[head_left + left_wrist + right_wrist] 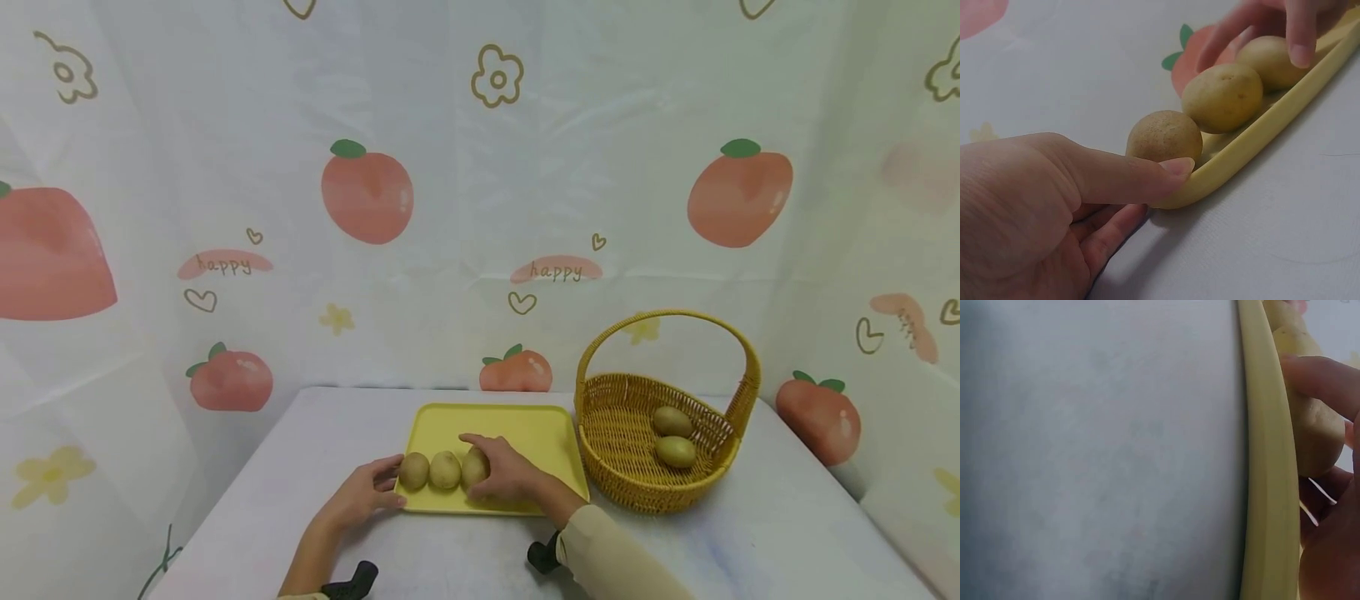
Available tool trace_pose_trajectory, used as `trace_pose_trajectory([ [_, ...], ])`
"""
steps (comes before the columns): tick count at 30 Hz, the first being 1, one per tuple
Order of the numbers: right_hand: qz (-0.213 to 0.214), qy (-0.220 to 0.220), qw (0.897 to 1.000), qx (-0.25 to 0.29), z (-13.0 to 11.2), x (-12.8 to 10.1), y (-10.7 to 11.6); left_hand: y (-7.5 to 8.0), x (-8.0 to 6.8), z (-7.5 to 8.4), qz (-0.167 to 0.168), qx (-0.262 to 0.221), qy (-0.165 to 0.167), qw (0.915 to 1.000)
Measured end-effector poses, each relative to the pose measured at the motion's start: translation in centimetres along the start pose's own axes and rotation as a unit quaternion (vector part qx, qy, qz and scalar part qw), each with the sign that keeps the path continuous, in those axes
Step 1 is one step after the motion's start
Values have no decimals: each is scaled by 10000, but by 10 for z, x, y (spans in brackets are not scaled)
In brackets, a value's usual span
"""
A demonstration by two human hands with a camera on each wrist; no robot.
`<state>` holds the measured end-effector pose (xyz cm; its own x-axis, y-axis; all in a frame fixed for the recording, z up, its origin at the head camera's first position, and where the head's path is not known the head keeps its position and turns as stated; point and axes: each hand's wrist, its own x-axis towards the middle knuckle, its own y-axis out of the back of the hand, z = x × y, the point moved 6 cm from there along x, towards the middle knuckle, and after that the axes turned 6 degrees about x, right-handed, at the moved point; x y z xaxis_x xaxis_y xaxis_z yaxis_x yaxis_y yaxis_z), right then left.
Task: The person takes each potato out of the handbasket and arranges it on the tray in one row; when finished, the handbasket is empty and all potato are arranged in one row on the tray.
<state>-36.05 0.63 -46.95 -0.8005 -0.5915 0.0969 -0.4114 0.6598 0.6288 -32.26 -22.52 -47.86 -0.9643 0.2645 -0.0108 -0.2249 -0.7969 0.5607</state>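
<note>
Three potatoes (444,470) are lined up along the near edge of a yellow tray (525,425) on the white surface (787,517). The rightmost potato is held by the right hand (504,471) with curled fingers, while the tray's left corner is touched by the left hand (367,493), its fingers relaxed. Two more potatoes are seen in a wicker basket (622,433) beside the tray.

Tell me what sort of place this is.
Probably a staged tabletop set, not a real kitchen: a printed fruit-pattern cloth hangs behind the table, which holds only a yellow tray and a wicker basket with potatoes.

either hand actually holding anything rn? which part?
Right hand holds the rightmost potato on the yellow tray, fingers curled over its top and far side. Left hand holds nothing; its thumb touches the tray's near-left corner.
</note>
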Motion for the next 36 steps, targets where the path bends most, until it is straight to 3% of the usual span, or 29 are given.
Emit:
trace_pose_trajectory([
  [18,60,204,9997,-128,6,0,1,-1,-1,0,-58,-51,36,10000],
  [36,-12,110,9999,40,2,-4,4,0,0,1,-91,12,-142,9999],
])
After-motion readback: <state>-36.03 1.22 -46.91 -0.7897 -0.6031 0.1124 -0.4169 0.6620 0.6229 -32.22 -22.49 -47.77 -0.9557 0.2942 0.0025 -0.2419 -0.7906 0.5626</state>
